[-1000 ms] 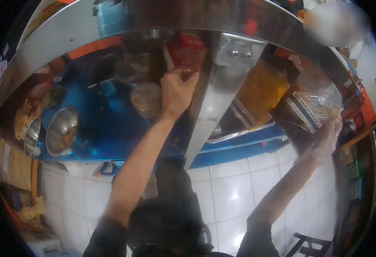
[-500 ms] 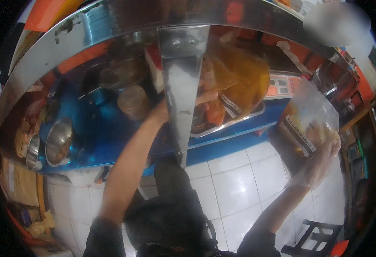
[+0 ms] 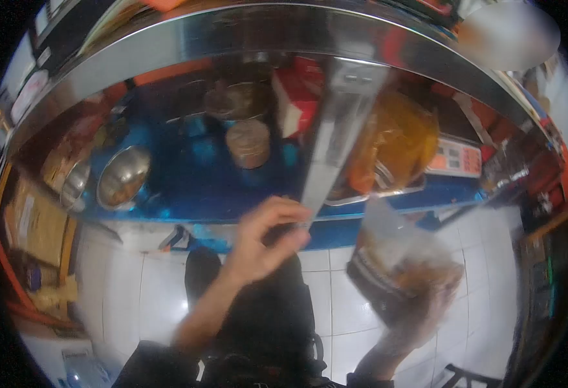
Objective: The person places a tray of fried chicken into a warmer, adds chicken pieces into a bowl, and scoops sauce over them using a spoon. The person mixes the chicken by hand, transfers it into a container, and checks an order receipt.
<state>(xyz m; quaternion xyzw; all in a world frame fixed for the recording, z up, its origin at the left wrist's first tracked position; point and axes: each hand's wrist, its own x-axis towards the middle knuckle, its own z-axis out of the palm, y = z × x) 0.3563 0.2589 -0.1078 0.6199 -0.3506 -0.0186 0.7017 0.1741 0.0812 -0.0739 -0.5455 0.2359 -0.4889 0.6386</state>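
My right hand (image 3: 431, 294), in a clear plastic glove, grips a clear sauce pouch (image 3: 391, 249) with dark sauce and a label band over the floor tiles. The label is blurred now. My left hand (image 3: 264, 239) is bare and holds nothing I can see; its fingers curve with the thumb apart, near the lower tip of a metal bracket (image 3: 336, 142). Behind that bracket, a large bag of orange-yellow sauce (image 3: 404, 142) lies on a metal tray (image 3: 394, 195), which it mostly covers.
On the blue counter (image 3: 187, 174) stand a steel bowl (image 3: 125, 176), a round tub (image 3: 248, 143) and a red and white box (image 3: 295, 100). A scale (image 3: 453, 157) sits at the right. A steel shelf edge (image 3: 245, 32) crosses above the counter.
My left hand has drawn back from the large sauce bag toward me. My right hand has brought the sauce pouch lower and inward to the left. The view has shifted too.
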